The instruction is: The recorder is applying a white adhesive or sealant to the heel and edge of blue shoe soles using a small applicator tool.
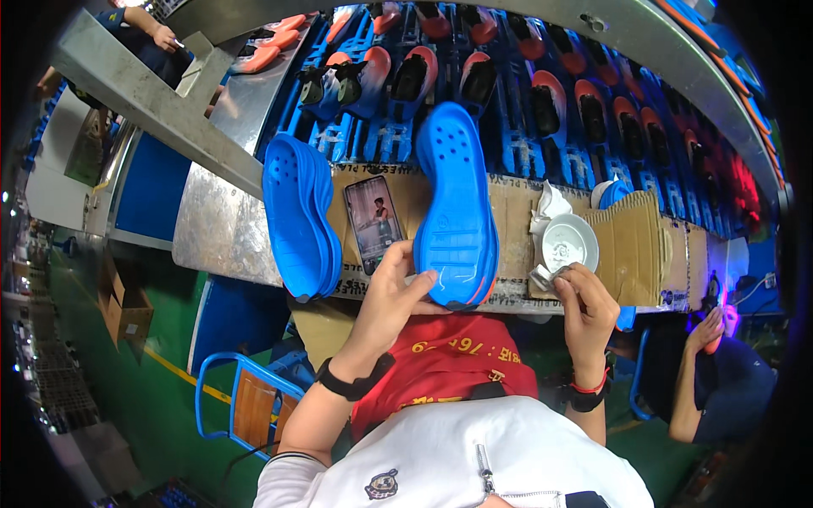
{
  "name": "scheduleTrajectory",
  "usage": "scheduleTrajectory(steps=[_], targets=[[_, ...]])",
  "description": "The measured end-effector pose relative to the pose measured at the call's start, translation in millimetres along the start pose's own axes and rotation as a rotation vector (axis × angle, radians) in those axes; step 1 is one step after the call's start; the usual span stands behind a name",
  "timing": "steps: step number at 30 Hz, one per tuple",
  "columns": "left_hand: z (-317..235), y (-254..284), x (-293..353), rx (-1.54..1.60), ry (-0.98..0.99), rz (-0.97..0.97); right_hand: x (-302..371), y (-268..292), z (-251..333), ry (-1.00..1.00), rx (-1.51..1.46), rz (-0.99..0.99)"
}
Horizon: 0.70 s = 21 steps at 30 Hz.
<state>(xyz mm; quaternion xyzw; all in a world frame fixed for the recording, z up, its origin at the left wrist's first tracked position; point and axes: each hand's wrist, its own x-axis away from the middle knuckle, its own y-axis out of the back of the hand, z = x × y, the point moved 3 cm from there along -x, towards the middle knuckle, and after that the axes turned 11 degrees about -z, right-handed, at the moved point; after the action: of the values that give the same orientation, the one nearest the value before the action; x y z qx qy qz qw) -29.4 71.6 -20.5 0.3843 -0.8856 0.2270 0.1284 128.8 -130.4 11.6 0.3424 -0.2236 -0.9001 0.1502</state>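
Head view: the left hand (391, 292) gripped a blue sole (457, 216) by its near end over cardboard (515, 212), while the right hand (589, 306) pinched a pale item (542, 276), too small to identify, beside a white bowl (590, 240)

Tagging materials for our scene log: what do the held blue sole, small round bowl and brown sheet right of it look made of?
Blue sole: likely moulded foam or rubber; satin, with formed pits and ridges.
Round bowl: plastic or coated metal, can't tell; smooth, pale, softly shiny.
Brown sheet: most likely cardboard; matte, with rough edges.
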Motion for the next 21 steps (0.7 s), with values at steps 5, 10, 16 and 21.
scheduleTrajectory(steps=[5, 10, 16, 21], targets=[[2, -17, -3, 0.095, -0.097, 0.034, -2, 1, 6, 0.009, -0.018, -0.004], [11, -30, -6, 0.036, -0.032, 0.069, 0, 1, 16, 0.037, -0.056, 0.006], [7, -37, 4, -0.126, -0.310, -0.025, -1, -7, 33, 0.159, -0.126, 0.088], [2, -40, 13, -0.210, -0.389, -0.079, -3, -10, 39, 0.217, -0.071, 0.085]])
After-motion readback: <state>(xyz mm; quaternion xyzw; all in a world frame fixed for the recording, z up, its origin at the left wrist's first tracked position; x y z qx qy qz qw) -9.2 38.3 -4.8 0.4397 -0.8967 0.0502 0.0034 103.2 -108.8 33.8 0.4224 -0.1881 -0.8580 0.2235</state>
